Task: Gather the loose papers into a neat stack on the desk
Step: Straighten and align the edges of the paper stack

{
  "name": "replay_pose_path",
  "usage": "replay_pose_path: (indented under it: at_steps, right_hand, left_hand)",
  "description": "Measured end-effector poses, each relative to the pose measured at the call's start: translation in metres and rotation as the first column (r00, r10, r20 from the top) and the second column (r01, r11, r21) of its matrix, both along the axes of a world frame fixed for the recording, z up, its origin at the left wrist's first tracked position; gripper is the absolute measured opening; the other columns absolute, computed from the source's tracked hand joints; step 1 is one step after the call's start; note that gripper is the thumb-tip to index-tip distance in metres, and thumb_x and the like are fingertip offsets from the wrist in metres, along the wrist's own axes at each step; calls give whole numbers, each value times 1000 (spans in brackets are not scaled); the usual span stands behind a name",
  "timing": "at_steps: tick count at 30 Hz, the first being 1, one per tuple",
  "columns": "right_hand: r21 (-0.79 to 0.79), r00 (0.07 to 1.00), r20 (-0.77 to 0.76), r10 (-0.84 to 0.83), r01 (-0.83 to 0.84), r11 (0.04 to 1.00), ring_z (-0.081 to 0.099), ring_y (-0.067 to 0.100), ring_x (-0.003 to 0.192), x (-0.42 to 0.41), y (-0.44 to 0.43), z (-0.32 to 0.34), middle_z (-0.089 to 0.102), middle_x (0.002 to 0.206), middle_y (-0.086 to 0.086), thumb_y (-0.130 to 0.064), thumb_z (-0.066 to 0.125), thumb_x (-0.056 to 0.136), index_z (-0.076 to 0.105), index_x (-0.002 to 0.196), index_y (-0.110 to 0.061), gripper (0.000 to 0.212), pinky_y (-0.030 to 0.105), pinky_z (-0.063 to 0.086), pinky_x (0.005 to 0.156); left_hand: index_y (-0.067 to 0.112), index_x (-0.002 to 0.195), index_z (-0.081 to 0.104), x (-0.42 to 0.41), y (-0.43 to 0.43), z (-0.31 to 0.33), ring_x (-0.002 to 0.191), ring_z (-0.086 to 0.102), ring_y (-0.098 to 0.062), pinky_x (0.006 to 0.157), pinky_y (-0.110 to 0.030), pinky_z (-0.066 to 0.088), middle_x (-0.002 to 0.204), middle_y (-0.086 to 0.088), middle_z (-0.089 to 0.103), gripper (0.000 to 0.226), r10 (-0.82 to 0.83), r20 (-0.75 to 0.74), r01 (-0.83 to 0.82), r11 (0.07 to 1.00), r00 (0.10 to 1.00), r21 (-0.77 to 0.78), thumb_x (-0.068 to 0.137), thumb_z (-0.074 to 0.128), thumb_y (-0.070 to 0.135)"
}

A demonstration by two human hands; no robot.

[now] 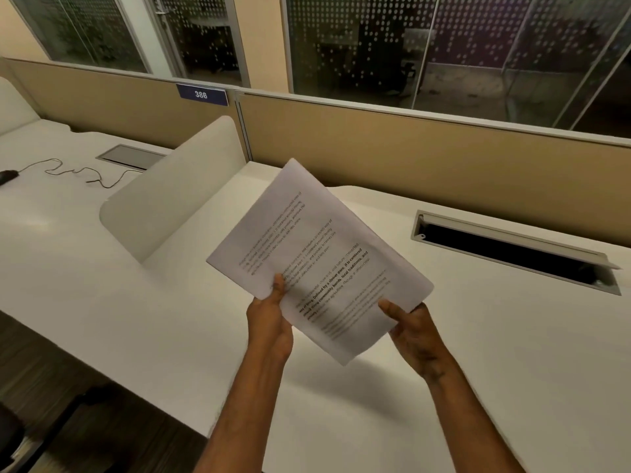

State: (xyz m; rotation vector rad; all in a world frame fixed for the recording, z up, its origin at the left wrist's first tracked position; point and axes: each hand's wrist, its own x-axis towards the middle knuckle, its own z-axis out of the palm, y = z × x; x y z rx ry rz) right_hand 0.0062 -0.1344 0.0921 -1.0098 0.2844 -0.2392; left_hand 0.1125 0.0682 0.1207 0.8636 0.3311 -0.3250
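Note:
A bundle of white printed papers (317, 247) is held up above the white desk (495, 353), tilted with one corner pointing away from me. My left hand (271, 319) grips its lower left edge, thumb on the printed face. My right hand (411, 331) grips the lower right edge, thumb on top as well. The sheets lie together and their edges look roughly lined up. The lowest corner hangs over the desk and casts a shadow on it. I see no other loose sheets on the desk.
An open cable tray slot (512, 250) is set into the desk at the right. A white curved divider (177, 189) stands at the left. Beyond it, a black mouse (6, 175) with a cable lies on the neighbouring desk. A tan partition (444, 155) runs along the back.

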Motion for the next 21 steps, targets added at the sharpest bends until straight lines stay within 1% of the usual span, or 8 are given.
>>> replay_pose_path:
  at_steps: [3, 7, 10, 12, 14, 17, 19, 21]
  right_hand:
    - [-56, 993, 2, -115, 115, 992, 72, 23, 104, 8, 3, 13, 73, 115, 10, -10, 73, 84, 70, 119, -24, 38, 40, 60, 82]
    - [-199, 992, -20, -122, 116, 973, 72, 31, 103, 5, -19, 20, 75, 112, 13, -15, 74, 82, 72, 114, -23, 33, 44, 62, 80]
    - [-286, 998, -39, -40, 27, 958, 72, 29, 101, 0, -40, 25, 75, 112, 12, -17, 75, 83, 73, 116, -23, 33, 40, 61, 79]
    - [-381, 996, -84, 19, -50, 923, 73, 27, 98, -1, -48, 27, 76, 109, 10, -26, 75, 84, 72, 118, -25, 33, 36, 60, 74]
    - [-461, 987, -145, 65, -125, 878, 73, 27, 95, 1, -49, 25, 76, 105, 7, -35, 71, 84, 71, 117, -30, 33, 32, 59, 70]
    - [-498, 973, -205, 108, -198, 844, 74, 25, 94, 6, -46, 16, 77, 103, 4, -36, 70, 85, 72, 116, -34, 31, 32, 60, 70]
    - [-500, 970, -231, 82, -190, 845, 73, 25, 95, 8, -47, 11, 77, 103, 4, -33, 74, 85, 72, 114, -33, 29, 36, 60, 75]
    - [-509, 972, -229, 52, -165, 845, 74, 22, 95, 8, -50, 7, 78, 102, 2, -35, 75, 83, 73, 112, -35, 29, 36, 62, 77]
  left_hand:
    - [10, 134, 59, -11, -4, -10, 116, 67, -31, 100, -50, 54, 127, -15, 71, 39, -43, -63, 40, 998, 997, -41, 95, 63, 14]
    - [9, 132, 61, 2, 24, -18, 96, 76, -21, 79, -36, 63, 119, -12, 75, 54, -84, -48, 87, 994, 995, 62, 81, 74, 17]
    - [13, 139, 54, 37, 61, -17, 91, 74, -12, 82, -30, 55, 122, -11, 72, 57, -96, 95, 57, 934, 991, 352, 87, 74, 17]
    - [22, 144, 46, 57, 78, -15, 111, 65, -10, 94, -31, 49, 130, -3, 65, 73, -239, 219, 60, 794, 946, 605, 80, 81, 25]
    - [27, 149, 40, 65, 77, -15, 119, 59, -6, 98, -29, 47, 131, 7, 61, 87, -411, 275, 111, 703, 869, 702, 76, 86, 27]
    - [23, 134, 60, 59, 60, -18, 102, 70, -7, 83, -26, 55, 115, 5, 74, 61, -514, 286, 218, 714, 808, 666, 79, 84, 30]
    - [21, 108, 75, 50, 50, -27, 90, 73, -16, 73, -27, 56, 100, 1, 80, 33, -447, 302, 182, 762, 842, 622, 79, 82, 35]
    - [23, 97, 77, 40, 45, -34, 84, 74, -15, 66, -23, 57, 92, 3, 81, 16, -363, 313, 122, 801, 877, 586, 84, 78, 32]
